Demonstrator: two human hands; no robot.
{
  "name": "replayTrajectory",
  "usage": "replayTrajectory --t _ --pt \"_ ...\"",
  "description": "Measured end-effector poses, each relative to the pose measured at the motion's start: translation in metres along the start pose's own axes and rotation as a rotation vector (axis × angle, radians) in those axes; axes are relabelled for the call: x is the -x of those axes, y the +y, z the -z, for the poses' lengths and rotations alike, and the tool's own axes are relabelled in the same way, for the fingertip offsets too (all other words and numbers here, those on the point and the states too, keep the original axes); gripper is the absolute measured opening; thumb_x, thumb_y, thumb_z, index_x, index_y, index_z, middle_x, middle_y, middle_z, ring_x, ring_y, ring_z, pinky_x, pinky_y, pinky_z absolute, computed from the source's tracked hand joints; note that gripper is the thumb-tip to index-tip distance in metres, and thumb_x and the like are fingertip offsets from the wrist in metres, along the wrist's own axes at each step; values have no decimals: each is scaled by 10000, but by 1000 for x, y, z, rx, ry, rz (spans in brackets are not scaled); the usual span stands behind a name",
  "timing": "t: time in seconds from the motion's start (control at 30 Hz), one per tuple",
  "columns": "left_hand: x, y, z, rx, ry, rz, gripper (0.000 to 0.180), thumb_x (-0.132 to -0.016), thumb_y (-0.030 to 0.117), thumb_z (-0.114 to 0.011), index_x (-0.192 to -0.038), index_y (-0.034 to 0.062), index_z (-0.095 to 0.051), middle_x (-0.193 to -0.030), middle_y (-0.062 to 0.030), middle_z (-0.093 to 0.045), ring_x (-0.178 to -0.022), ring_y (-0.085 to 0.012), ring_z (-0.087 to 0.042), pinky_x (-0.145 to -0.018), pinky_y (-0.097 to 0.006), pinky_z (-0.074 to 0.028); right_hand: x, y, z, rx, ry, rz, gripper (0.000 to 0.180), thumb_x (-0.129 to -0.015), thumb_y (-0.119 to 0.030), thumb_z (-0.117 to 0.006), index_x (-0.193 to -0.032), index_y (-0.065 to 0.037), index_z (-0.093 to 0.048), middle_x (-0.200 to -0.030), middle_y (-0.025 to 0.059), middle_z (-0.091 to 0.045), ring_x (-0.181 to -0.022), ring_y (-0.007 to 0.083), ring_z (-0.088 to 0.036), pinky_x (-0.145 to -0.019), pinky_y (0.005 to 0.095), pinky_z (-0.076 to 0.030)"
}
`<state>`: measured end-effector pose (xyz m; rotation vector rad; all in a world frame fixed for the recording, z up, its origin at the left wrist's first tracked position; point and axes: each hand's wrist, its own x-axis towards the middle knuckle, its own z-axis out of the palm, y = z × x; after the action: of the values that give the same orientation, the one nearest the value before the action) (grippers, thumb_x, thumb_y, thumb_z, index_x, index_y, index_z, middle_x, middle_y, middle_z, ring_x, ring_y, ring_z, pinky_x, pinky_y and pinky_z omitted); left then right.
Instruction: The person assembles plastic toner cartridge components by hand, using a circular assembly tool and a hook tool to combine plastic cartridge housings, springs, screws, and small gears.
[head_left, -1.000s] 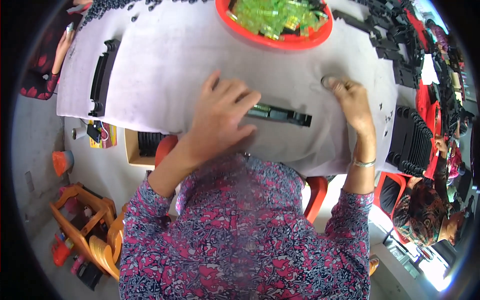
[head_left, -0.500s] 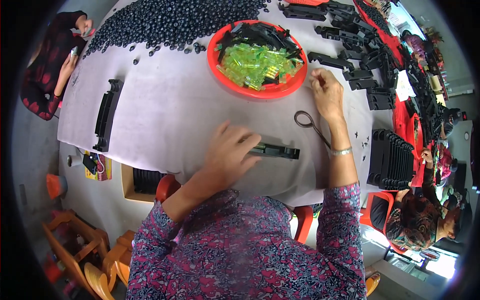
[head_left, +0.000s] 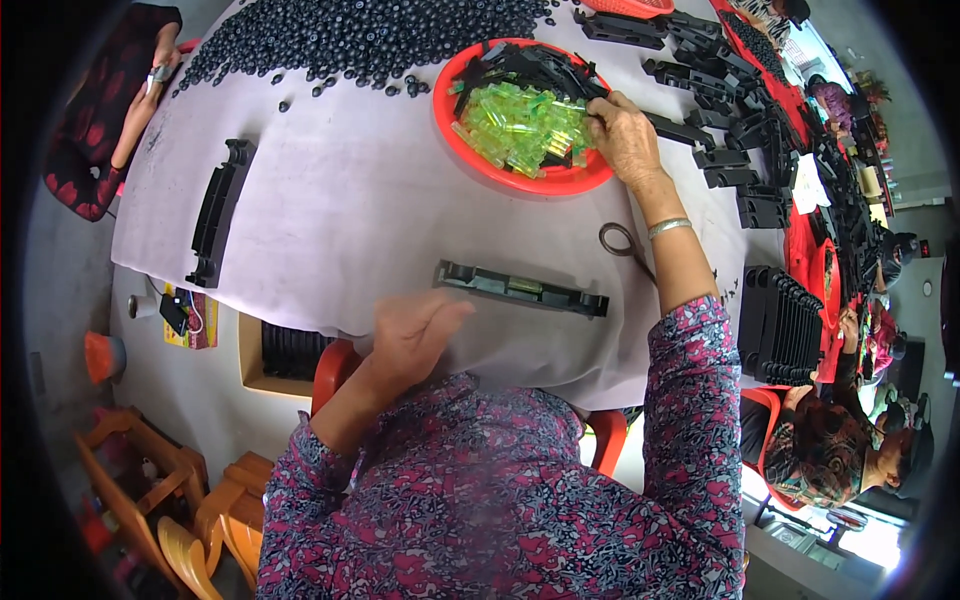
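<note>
A long black plastic housing (head_left: 530,290) lies on the table in front of me, with a yellow-green tube piece set in its middle. My left hand (head_left: 410,335), slightly blurred, is just below the housing's left end, fingers curled together; whether anything is in them is hidden. At the right rim of a red round tray (head_left: 470,165), my right hand (head_left: 628,140) reaches in with thumb and fingers pinched at the edge of the heap of clear yellow-green tubes (head_left: 520,125). What they grip is hidden. Black strips (head_left: 535,65) fill the tray's far side.
Scissors (head_left: 620,240) lie right of the housing, partly under my right forearm. Another black housing (head_left: 218,212) is at the left. Small dark round parts (head_left: 370,40) cover the far side. Many black housings (head_left: 690,70) and a stack (head_left: 780,325) stand right. Other people sit around.
My right hand has moved from beside the tray to its right rim and pinched. The left hand has drawn back off the housing, its spread fingers now curled, uncovering the housing's left end.
</note>
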<state>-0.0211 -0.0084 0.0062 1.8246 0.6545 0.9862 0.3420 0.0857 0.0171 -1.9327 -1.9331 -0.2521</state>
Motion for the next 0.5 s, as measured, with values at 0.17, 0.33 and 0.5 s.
replayTrajectory --t 0.17,0.33,0.5 --pt "-1 -5 -9 60 32 79 275 -933 109 -657 -719 -39 -568 -602 -140 -394 -502 -148 -366 -480 -329 -360 -2 5 -7 45 70 82 119 -812 -98 -662 -928 -74 -663 -919 128 -624 -887 359 -650 -783 471 -541" --pt "0 -3 -10 103 11 112 292 -936 116 -660 -701 -33 -573 -586 -114 -408 -506 -137 -384 -482 -322 -362 4 2 9 -17 157 167 109 -823 -53 -644 -932 -67 -649 -904 127 -615 -855 355 -636 -772 448 -530" --pt "-14 4 -11 87 18 162 143 -950 146 -651 -984 8 -657 -734 -28 -597 -628 -101 -519 -549 -268 -411 27 -45 30 -942 249 -213 48 -936 -53 -643 -968 -28 -669 -854 -5 -642 -705 121 -585 -620 295 -503"
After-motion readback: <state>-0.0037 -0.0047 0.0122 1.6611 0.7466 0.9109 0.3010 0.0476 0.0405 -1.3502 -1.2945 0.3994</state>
